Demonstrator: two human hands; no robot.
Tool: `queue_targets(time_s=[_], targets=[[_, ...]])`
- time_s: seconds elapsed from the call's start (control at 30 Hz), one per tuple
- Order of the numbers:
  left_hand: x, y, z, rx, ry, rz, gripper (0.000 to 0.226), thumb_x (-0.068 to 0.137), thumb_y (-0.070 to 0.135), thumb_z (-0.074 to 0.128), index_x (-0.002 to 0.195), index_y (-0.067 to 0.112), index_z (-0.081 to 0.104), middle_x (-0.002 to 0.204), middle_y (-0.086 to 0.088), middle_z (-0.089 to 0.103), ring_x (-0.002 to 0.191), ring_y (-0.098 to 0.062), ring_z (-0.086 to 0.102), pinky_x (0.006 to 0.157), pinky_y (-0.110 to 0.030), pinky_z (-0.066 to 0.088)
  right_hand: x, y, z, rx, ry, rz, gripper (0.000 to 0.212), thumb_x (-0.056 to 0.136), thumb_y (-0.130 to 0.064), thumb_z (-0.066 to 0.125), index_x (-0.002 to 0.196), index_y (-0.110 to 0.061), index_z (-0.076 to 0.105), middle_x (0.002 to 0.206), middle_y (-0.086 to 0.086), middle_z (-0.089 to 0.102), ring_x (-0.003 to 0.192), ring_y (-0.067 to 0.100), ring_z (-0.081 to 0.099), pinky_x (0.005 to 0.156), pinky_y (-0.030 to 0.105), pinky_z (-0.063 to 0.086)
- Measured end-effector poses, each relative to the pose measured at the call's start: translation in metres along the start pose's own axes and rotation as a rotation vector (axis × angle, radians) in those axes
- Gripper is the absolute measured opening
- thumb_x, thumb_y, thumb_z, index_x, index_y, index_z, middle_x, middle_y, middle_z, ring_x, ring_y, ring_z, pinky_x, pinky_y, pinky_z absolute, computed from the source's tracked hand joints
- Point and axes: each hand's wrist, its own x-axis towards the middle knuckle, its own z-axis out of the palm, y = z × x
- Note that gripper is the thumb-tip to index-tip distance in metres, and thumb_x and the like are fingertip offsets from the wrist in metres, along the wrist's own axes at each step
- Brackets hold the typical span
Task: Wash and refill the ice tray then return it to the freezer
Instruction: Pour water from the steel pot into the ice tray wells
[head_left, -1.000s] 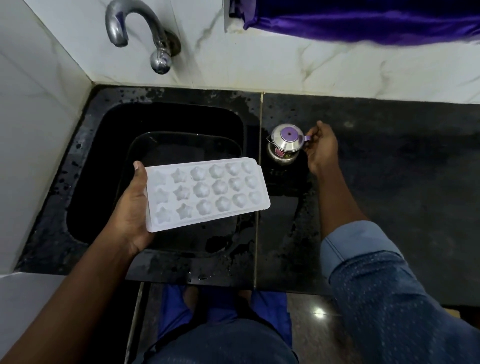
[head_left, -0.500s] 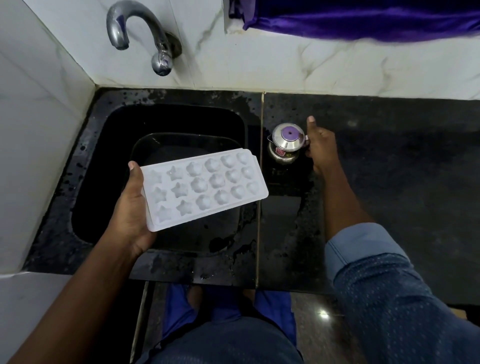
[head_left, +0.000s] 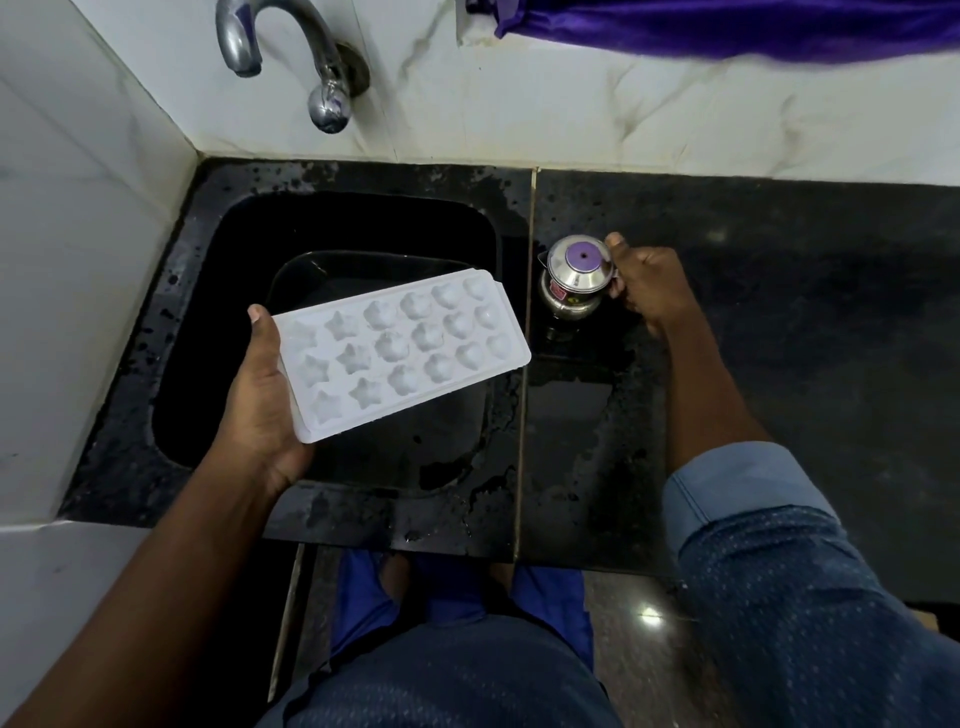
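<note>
Ice tray held over the sink

The left hand (head_left: 260, 400) grips the white ice tray (head_left: 400, 351) by its near end above the black sink (head_left: 208, 291) — the right hand (head_left: 644, 286) seems curled round a small steel jug (head_left: 574, 278) on the wet counter (head_left: 779, 312).

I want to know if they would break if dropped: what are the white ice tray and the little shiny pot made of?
The ice tray looks like white plastic: dull, smooth, with moulded star and round cups. The little pot looks like polished steel: silvery, with bright reflections. The purple disc on its lid is probably plastic, though that is hard to tell.
</note>
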Motion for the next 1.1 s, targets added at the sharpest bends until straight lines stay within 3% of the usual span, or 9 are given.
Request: queue_targets(time_s=[0.3, 0.53, 0.77, 0.93, 1.1], targets=[[0.002, -0.001, 0.001, -0.014, -0.009, -0.017, 0.08, 0.102, 0.076, 0.025, 0.146, 0.019, 0.06, 0.135, -0.009, 0.073, 0.122, -0.031, 0.072, 0.096, -0.052, 0.062, -0.007, 0.001, -0.005, 0.141, -0.183, 0.131, 0.052, 0.102, -0.044, 0.062, 0.06, -0.018, 0.049, 0.051, -0.001, 0.046, 0.041, 0.01, 0.031, 0.042, 0.02, 0.019], [0.003, -0.001, 0.0, -0.013, 0.012, -0.019, 0.079, 0.104, 0.075, 0.025, 0.145, 0.018, 0.061, 0.133, -0.009, 0.074, 0.12, -0.031, 0.073, 0.102, -0.054, 0.054, -0.01, 0.004, 0.001, 0.227, -0.163, 0.131, 0.055, 0.102, -0.042, 0.063, 0.055, -0.018, 0.048, 0.049, 0.001, 0.043, 0.042, 0.011, 0.027, 0.044, 0.022, 0.02], [0.001, -0.002, -0.001, -0.022, 0.021, -0.025, 0.077, 0.105, 0.073, 0.023, 0.143, 0.018, 0.061, 0.132, -0.008, 0.074, 0.12, -0.03, 0.073, 0.095, -0.052, 0.061, -0.014, 0.003, 0.002, 0.222, -0.182, 0.151, 0.058, 0.103, -0.048, 0.06, 0.054, -0.018, 0.049, 0.05, 0.002, 0.042, 0.043, 0.014, 0.029, 0.051, 0.03, 0.019], [-0.001, -0.003, -0.001, -0.021, 0.016, -0.031, 0.076, 0.105, 0.072, 0.024, 0.141, 0.018, 0.063, 0.13, -0.008, 0.076, 0.116, -0.028, 0.075, 0.082, -0.046, 0.066, -0.018, 0.002, 0.009, 0.27, -0.133, 0.147, 0.049, 0.103, -0.04, 0.063, 0.062, -0.017, 0.048, 0.051, -0.003, 0.037, 0.048, 0.011, 0.027, 0.053, 0.032, 0.016], [0.0, -0.004, -0.009, 0.007, -0.018, -0.031, 0.081, 0.103, 0.076, 0.023, 0.146, 0.017, 0.06, 0.136, -0.01, 0.072, 0.123, -0.031, 0.071, 0.09, -0.048, 0.064, -0.028, -0.004, 0.016, 0.319, -0.081, 0.118, 0.043, 0.104, -0.038, 0.061, 0.068, -0.016, 0.055, 0.049, -0.003, 0.04, 0.045, 0.01, 0.034, 0.054, 0.031, 0.019]])
